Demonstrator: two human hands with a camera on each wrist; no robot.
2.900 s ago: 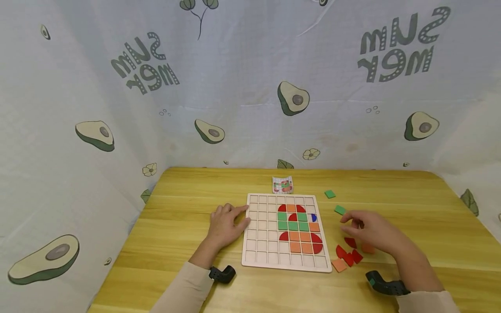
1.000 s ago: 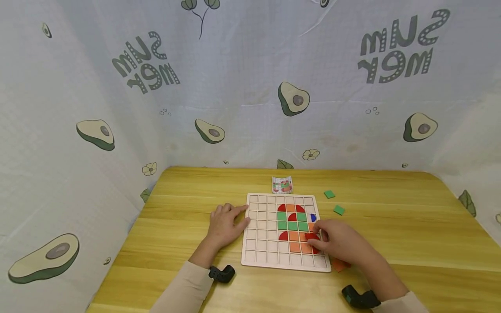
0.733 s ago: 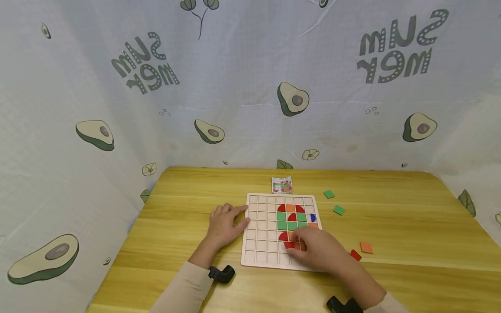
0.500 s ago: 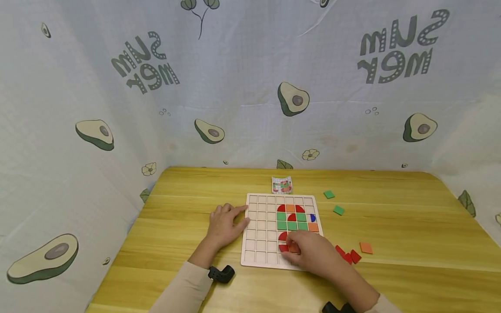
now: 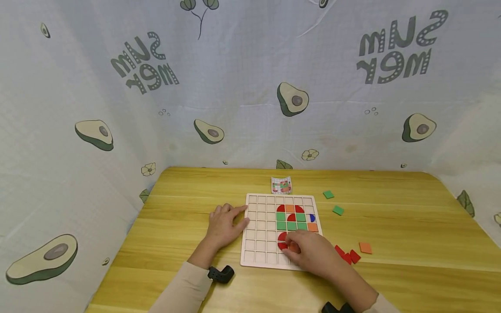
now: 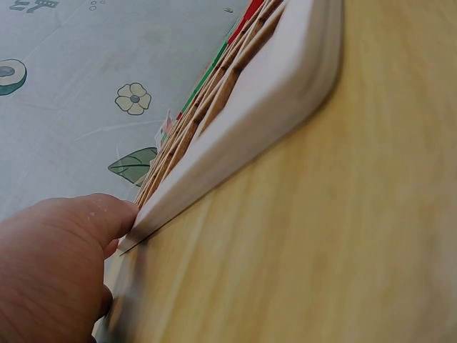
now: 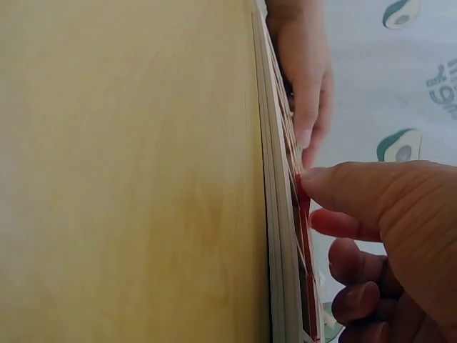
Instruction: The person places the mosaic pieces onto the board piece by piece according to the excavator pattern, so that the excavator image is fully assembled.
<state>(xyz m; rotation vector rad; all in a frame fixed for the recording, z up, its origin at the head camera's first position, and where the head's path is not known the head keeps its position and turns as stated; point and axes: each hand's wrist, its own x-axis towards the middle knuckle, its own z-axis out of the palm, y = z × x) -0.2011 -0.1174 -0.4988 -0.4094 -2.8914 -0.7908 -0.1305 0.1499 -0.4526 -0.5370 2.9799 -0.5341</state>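
A pale wooden grid board [image 5: 256, 257] lies on the table with red, green, orange and blue tiles in its cells. My left hand [image 5: 225, 224] rests beside it, thumb and forefinger touching the left edge; the left wrist view shows a fingertip at the board's rim. Over the lower part of the board, my right hand [image 5: 313, 252] pinches a red quarter-circle tile [image 5: 282, 246] between thumb and forefinger. That tile sits at a cell directly below another red quarter-circle, and together they form a rounded left end. The right hand hides the orange tiles and red curve behind it.
Several loose red quarter-circles [image 5: 355, 256] and an orange square [image 5: 365, 248] lie right of the board. Two green squares [image 5: 338, 210] are farther back. A small patterned card [image 5: 281, 185] stands behind the board. A printed curtain [image 5: 250, 130] closes off the table's far side.
My right hand has come from the loose tiles on the right, across the board to its lower middle, carrying the red quarter-circle tile into a cell. The left hand stays put.
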